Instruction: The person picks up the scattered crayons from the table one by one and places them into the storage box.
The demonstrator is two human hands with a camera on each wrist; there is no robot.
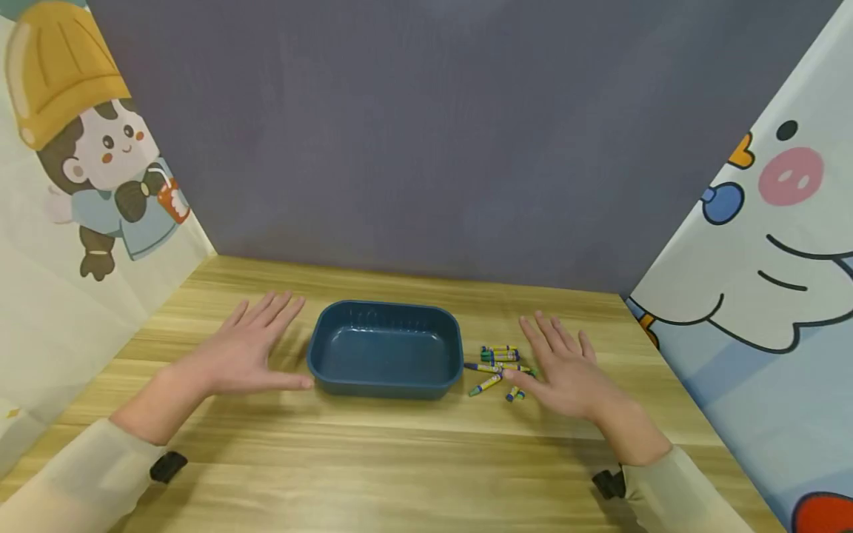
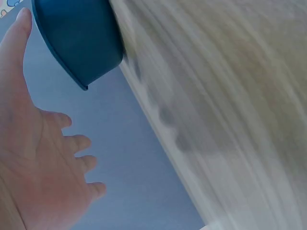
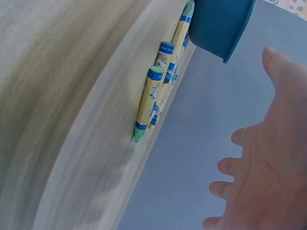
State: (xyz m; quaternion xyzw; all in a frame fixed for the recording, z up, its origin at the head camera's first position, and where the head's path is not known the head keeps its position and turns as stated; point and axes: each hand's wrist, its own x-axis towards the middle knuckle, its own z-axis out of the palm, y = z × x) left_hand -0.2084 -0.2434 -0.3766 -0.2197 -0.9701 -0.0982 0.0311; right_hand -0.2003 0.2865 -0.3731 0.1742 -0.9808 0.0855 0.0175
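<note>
A dark blue rectangular tray with raised sides and rounded corners stands on the wooden table, between both hands. To its left my left hand hovers with fingers spread, holding nothing; the thumb points at the tray's near left corner. Right of the tray lies a loose heap of several crayons in yellow and blue wrappers, some with green tips. My right hand is over the right side of that heap, fingers spread and nothing held. In the right wrist view the crayons lie apart from the hand's palm.
The wood-grain table runs back to a grey upright panel. Cartoon-printed sheets flank it, a left sheet and a right sheet. Each wrist wears a black strap device, such as the left wrist device.
</note>
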